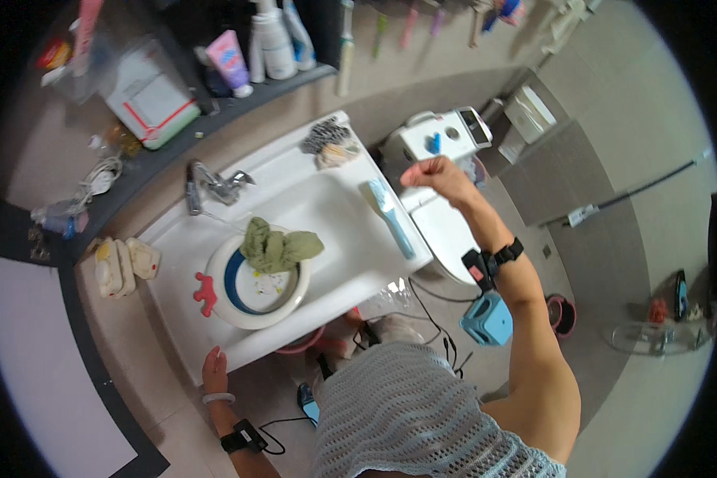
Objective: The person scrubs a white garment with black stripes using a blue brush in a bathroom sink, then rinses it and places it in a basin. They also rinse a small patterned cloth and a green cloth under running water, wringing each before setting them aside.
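Observation:
My right hand (441,178) hovers above the right rim of the white sink (350,239), its fingers curled together and nothing visible in them. Just left of it, a light-blue scrubbing brush (390,217) lies on that rim. My left hand (214,371) is at the sink's front left edge, fingers stretched out and holding nothing. A round white basin (255,320) with a blue inner band stands in the sink. Over its far rim drapes a bunched green cloth (275,247). A red crown-shaped piece (205,294) is at the basin's left side.
A chrome faucet (215,185) rises behind the basin. Bunched dark and beige fabric (331,145) sits on the sink's far right corner. Bottles and tubes crowd a dark shelf (287,84). Right of the sink are a white toilet (446,239) and a blue box-shaped object (487,319); cables trail below.

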`<state>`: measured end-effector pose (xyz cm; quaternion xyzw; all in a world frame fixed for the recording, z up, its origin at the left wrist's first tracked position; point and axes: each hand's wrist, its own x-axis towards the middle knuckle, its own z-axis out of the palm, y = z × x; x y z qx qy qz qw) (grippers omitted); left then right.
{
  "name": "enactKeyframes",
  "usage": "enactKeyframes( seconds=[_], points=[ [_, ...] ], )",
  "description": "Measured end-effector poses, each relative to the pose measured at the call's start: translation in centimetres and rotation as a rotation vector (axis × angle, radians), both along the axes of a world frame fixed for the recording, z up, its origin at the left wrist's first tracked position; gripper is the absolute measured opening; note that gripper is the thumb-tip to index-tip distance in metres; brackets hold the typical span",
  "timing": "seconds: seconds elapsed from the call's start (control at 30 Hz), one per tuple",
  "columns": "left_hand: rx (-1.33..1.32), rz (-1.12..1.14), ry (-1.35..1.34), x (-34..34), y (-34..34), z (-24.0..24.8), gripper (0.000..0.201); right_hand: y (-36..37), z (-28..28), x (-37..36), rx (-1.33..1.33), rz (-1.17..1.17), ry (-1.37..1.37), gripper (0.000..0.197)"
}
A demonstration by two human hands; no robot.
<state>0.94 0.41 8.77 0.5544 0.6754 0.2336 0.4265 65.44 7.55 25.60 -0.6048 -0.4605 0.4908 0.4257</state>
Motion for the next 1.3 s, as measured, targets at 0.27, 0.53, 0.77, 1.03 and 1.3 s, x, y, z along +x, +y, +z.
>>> enactKeyframes(
  seconds=[0.27, 0.53, 0.77, 1.03, 1.3],
  points=[
    [-0.275, 0.293, -0.212, 4.4, -10.0, -0.5, 0.048, -21.6, -2.2, 15.9, -0.082, -0.512, -0.178, 0.017],
    [-0.439, 0.610, -0.488, 3.2, -24.7, -10.1, 0.054, -38.5, -3.4, 23.4, -0.176, -0.710, -0.208, 0.015],
    [-0.820, 0.830, -0.385, 4.1, -47.2, -13.2, 0.053, -49.1, -2.7, 29.2, -0.246, -0.782, -0.264, 0.017],
    [-1.027, 0.588, -0.240, 21.7, -49.1, -14.4, 0.050, -47.7, -6.7, 46.1, -0.144, -0.757, -0.365, 0.019],
    [-0.847, 0.456, -0.255, 46.3, -35.7, -17.4, 0.048, -35.4, -14.8, 70.2, -0.236, -0.670, -0.709, 0.020]
  ],
)
